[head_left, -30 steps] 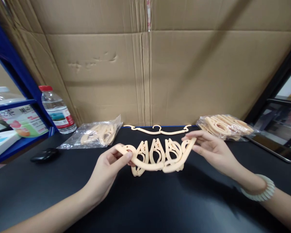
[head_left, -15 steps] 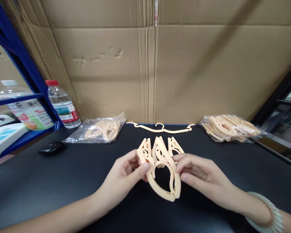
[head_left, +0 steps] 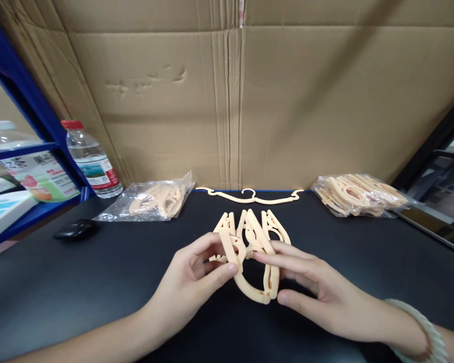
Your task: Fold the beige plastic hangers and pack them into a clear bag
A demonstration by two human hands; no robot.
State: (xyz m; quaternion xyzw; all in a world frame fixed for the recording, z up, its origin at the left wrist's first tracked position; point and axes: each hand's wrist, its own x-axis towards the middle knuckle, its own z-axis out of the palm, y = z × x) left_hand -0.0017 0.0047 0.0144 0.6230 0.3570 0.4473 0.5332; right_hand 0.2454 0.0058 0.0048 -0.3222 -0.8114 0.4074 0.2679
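A cream plastic folding hanger (head_left: 251,289) is up in front of me, its arms folded inward. With thumb and fingers my left hand (head_left: 192,280) pinches its left arm. My right hand (head_left: 318,287) is at its right arm, the index finger reaching across towards the hook and other fingers behind; the thumb stands apart. Just beyond lie more folded hangers, one showing at the right (head_left: 282,224) and one at the left (head_left: 222,223), partly hidden by the held one. Farther back, an unfolded hanger (head_left: 272,201) lies spread out at the table's far edge.
Clear bags of hangers lie at the left (head_left: 155,201) and right (head_left: 355,194). A black mouse (head_left: 75,230) and a water bottle (head_left: 93,164) are at the left, by a blue shelf (head_left: 34,111). A dark tablet-like device (head_left: 435,229) sits right; cardboard (head_left: 166,111) stands behind.
My right index finger has moved left across the hanger towards its hook, and the right thumb has come away. The hanger's left arm has swung slightly upright in my left hand.
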